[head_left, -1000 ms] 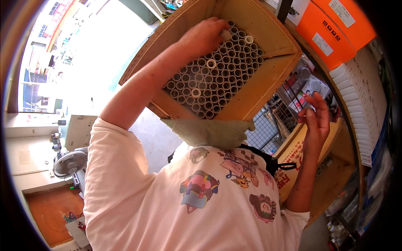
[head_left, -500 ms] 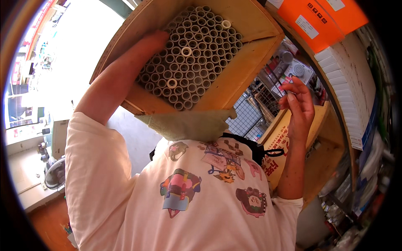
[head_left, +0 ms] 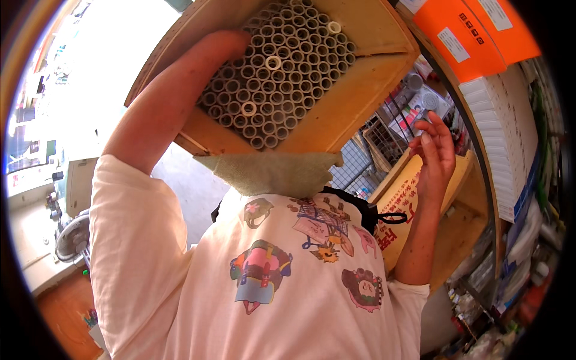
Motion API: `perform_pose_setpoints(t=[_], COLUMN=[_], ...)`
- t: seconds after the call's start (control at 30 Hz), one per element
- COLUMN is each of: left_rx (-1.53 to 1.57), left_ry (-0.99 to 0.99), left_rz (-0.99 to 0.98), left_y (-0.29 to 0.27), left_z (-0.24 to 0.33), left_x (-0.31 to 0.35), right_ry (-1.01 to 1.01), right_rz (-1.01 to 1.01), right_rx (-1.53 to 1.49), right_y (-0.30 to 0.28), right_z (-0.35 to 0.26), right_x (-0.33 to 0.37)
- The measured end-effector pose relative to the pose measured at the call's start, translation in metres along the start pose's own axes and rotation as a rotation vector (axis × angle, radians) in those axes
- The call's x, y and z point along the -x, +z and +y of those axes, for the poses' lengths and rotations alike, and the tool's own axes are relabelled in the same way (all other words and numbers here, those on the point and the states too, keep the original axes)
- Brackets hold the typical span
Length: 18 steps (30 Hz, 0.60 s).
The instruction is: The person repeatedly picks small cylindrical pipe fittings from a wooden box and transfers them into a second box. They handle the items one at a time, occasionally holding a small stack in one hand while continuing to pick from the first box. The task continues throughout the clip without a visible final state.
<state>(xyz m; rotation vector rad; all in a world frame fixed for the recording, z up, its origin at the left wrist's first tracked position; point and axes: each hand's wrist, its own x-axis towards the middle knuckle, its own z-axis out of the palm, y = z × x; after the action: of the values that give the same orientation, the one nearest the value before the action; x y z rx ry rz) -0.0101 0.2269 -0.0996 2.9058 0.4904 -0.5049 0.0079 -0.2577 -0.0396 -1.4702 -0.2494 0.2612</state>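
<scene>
A yellow-brown wooden box [head_left: 348, 96] holds rows of short grey tubes [head_left: 282, 78] standing on end, their round openings facing up. A few rings among them look paler. My left arm reaches over the box's left wall, and my left hand [head_left: 237, 43] is down by the tubes at the far left; its fingers are hidden. To the right of the box, my right hand [head_left: 436, 147] is raised with curled fingers, thumb and fingertips close together. A small greyish bit shows at the fingertips, too small to name. A green cloth [head_left: 270, 173] hangs under the box's near edge.
An orange carton [head_left: 474, 36] and a stack of white boxes [head_left: 489, 138] stand at the right. Below my right hand is a wooden shelf [head_left: 462, 234], with a wire rack [head_left: 354, 159] beside it. A fan [head_left: 73, 239] stands at the left.
The view has shifted slightly, so the box sits higher in the picture. My left hand has shifted a little among the far-left tubes. My right hand stays raised with curled fingers.
</scene>
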Motion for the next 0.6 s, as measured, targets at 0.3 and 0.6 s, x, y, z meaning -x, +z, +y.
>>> perform_pose_setpoints(t=[0.3, 0.6], left_rx=[-0.269, -0.188], left_ry=[0.153, 0.433], left_rz=[0.167, 0.361], left_y=[-0.074, -0.077], left_z=[0.076, 0.118], left_x=[0.052, 0.073], right_ry=[0.023, -0.025], right_rz=[-0.032, 0.015], right_rx=[0.042, 0.127], right_y=[-0.012, -0.017], right_z=[0.009, 0.011], right_x=[-0.008, -0.005])
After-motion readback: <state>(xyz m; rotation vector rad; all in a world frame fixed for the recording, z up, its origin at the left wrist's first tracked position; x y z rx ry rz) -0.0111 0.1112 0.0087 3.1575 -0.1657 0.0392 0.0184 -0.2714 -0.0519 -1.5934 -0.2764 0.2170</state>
